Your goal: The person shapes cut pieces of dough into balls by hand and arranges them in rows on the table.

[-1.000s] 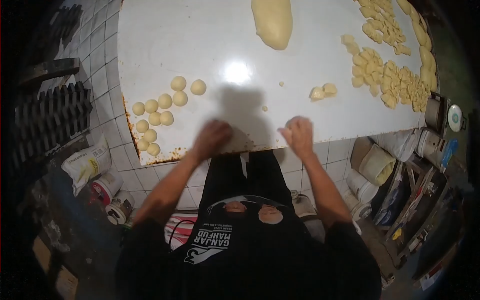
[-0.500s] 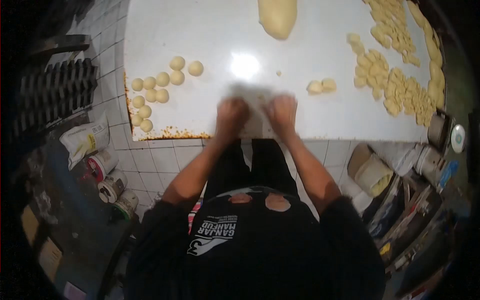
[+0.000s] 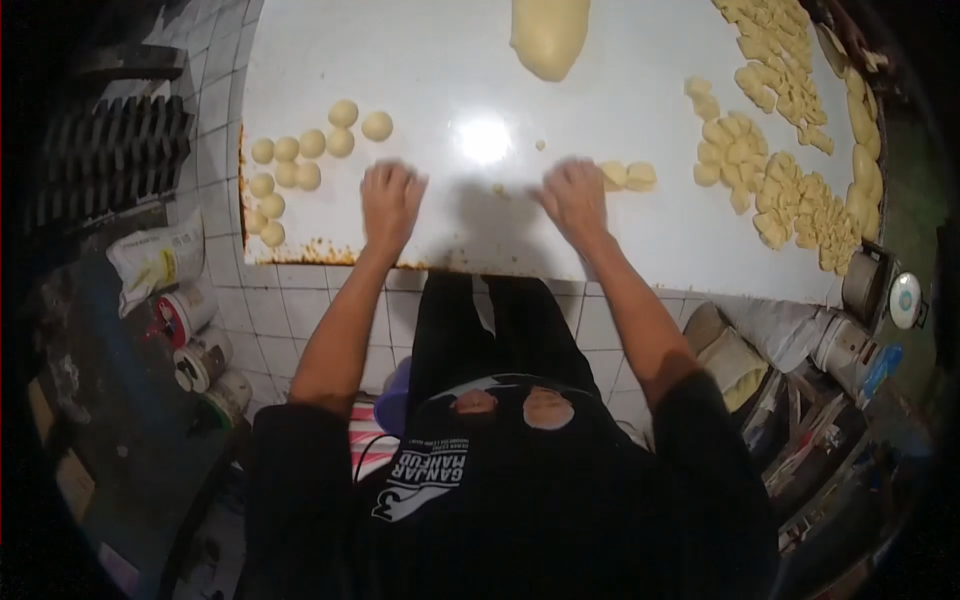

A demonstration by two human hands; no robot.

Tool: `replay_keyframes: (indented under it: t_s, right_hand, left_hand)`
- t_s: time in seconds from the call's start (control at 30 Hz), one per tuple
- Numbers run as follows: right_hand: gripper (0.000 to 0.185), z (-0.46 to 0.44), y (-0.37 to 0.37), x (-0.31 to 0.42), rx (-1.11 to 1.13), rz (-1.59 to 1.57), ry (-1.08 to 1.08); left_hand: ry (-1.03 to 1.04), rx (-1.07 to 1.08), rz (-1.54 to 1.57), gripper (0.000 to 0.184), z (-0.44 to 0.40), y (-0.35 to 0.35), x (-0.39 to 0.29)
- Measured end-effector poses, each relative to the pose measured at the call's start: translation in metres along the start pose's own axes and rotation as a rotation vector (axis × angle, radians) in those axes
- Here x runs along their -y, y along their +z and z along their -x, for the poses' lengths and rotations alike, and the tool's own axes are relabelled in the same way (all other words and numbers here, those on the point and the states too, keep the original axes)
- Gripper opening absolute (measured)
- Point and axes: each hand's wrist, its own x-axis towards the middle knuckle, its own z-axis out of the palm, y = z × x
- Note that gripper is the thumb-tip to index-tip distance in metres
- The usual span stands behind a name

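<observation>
My left hand [image 3: 392,205] is on the white tabletop [image 3: 430,110], just right of several smooth dough balls [image 3: 312,143]. Its fingers curl down together, and whatever lies under them is hidden. My right hand [image 3: 575,200] is curled palm-down too, right beside two small cut dough pieces [image 3: 640,177]. What it may hold cannot be seen. Tiny dough crumbs [image 3: 500,190] lie between the hands. A large smooth lump of dough [image 3: 550,40] rests at the far middle of the table.
Many cut dough pieces [image 3: 735,145] spread over the right side, with long dough rolls [image 3: 862,150] along the right edge. Dark stacked racks [image 3: 110,170], a white sack [image 3: 155,265] and several tubs [image 3: 185,310] stand left. A lidded pot [image 3: 905,300] is at right.
My hands have moved apart from the middle near the table's front edge: the left toward the dough balls, the right slightly toward the two cut pieces. The view has shifted slightly.
</observation>
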Motion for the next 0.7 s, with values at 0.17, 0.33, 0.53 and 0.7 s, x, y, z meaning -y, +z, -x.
replay_keyframes:
  t_s: [0.17,0.33,0.53,0.7]
  right_hand:
    - [0.029,0.056,0.02,-0.003,0.032,-0.123,0.013]
    - [0.032,-0.021,0.002,0.013,-0.091,-0.014,0.047]
    - [0.026,0.033,0.017,-0.007,0.13,-0.026,0.007]
    - [0.016,0.021,0.038,0.018,-0.04,-0.016,-0.034]
  left_hand:
    - [-0.028,-0.06,0.236,0.019,0.03,0.021,-0.031]
    - [-0.302,-0.268,-0.01,0.021,-0.026,0.004,-0.024]
    - [-0.135,-0.136,0.357,0.025,0.063,0.015,0.033]
    - [-0.207,-0.157,-0.023,0.027,0.005,0.011,-0.019]
